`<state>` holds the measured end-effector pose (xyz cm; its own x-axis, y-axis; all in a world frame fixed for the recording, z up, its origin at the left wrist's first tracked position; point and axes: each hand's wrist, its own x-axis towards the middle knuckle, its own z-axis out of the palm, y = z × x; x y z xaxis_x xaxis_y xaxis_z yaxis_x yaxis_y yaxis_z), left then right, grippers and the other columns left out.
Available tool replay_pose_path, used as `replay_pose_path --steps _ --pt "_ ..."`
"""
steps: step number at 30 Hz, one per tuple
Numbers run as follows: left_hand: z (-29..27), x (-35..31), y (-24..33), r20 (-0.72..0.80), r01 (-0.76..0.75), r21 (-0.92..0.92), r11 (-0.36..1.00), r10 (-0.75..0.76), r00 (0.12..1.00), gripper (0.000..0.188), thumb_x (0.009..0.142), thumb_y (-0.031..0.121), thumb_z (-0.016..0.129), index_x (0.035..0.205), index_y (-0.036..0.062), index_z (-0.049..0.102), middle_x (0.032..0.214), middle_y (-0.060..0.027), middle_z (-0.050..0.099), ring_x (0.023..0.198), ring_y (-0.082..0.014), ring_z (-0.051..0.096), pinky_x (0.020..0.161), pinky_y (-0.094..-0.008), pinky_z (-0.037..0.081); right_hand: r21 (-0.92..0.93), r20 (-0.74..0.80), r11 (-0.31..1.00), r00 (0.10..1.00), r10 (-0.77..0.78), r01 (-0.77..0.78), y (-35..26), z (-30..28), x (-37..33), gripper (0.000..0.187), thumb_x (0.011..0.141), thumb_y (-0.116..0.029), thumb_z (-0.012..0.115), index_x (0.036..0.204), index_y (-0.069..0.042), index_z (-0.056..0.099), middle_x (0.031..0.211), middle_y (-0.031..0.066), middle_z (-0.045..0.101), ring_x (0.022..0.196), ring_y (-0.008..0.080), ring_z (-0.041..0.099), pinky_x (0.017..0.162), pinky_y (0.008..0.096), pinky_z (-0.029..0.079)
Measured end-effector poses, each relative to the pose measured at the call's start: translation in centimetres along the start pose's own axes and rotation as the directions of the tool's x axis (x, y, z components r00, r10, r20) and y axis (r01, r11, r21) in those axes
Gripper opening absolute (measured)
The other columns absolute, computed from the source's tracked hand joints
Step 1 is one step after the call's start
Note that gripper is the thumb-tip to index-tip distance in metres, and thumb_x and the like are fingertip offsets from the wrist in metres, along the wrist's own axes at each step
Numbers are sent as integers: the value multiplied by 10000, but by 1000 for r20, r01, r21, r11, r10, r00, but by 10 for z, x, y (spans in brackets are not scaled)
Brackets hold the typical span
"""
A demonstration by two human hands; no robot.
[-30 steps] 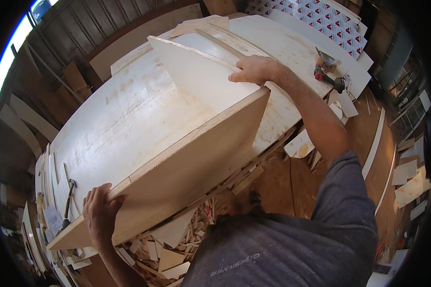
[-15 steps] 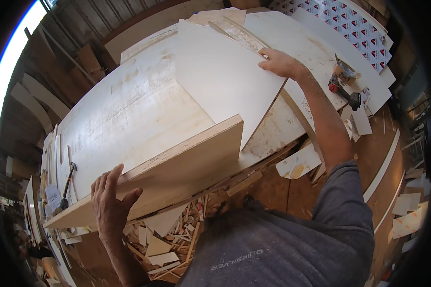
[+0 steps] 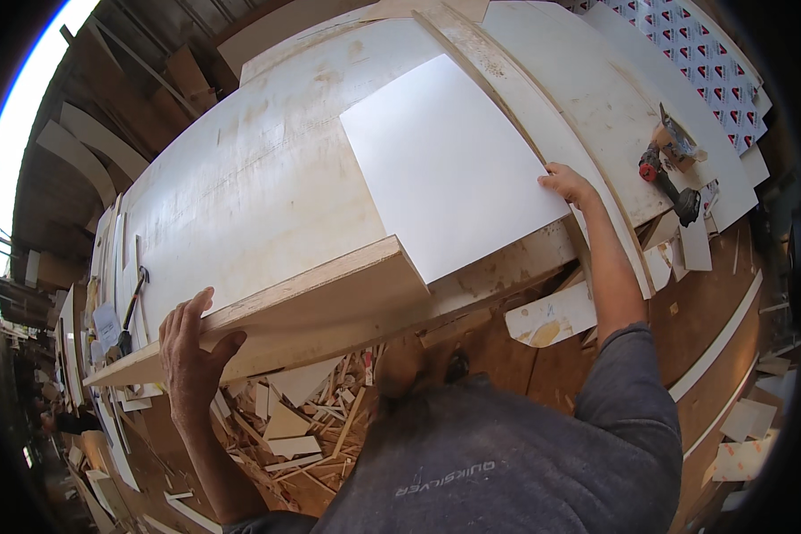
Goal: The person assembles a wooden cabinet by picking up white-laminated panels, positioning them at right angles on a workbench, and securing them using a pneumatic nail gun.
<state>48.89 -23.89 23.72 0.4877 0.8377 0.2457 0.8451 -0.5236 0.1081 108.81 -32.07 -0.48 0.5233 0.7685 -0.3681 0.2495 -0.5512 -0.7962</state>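
A thick wooden board [image 3: 329,307] stands on its long edge at the near side of the workbench [image 3: 231,205], its pale face toward me. My left hand [image 3: 191,356] grips its upper edge near the left end, thumb on the near face. Beyond the board's right end lies a white rectangular panel [image 3: 445,169], flat on the bench. My right hand [image 3: 570,185] pinches the panel's right corner, thumb on top and the other fingers partly hidden. Along the panel's right side runs a long wooden strip [image 3: 481,67].
A cordless drill [image 3: 667,182] lies at the bench's right beside a small box [image 3: 676,147]. A hammer [image 3: 133,307] rests at the left. Wood offcuts [image 3: 303,427] cover the floor below. Patterned sheeting [image 3: 685,62] is at the far right.
The white panel has turned and come down flat, its right edge now along the strip. My right hand moved right and nearer with it. The standing board's right end shifted slightly left.
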Motion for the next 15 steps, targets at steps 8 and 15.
replay_pose_path --steps 8,15 --pt "3 8 7 -29 -47 34 998 48 998 769 592 114 855 1295 150 546 1240 -84 596 1214 -288 507 1011 -444 429 -17 -20 996 996 -86 86 26 10 4 434 884 -227 619 1240 10 553 1009 123 646 855 183 598 721 315 492" --pt "1 10 -6 -33 -82 -11 997 81 996 803 581 116 855 1316 156 533 1271 -82 579 1221 -291 508 1032 -442 427 -240 -265 971 960 -87 22 28 8 -15 534 883 -362 599 1315 -57 522 1179 208 634 1085 329 615 949 400 460"
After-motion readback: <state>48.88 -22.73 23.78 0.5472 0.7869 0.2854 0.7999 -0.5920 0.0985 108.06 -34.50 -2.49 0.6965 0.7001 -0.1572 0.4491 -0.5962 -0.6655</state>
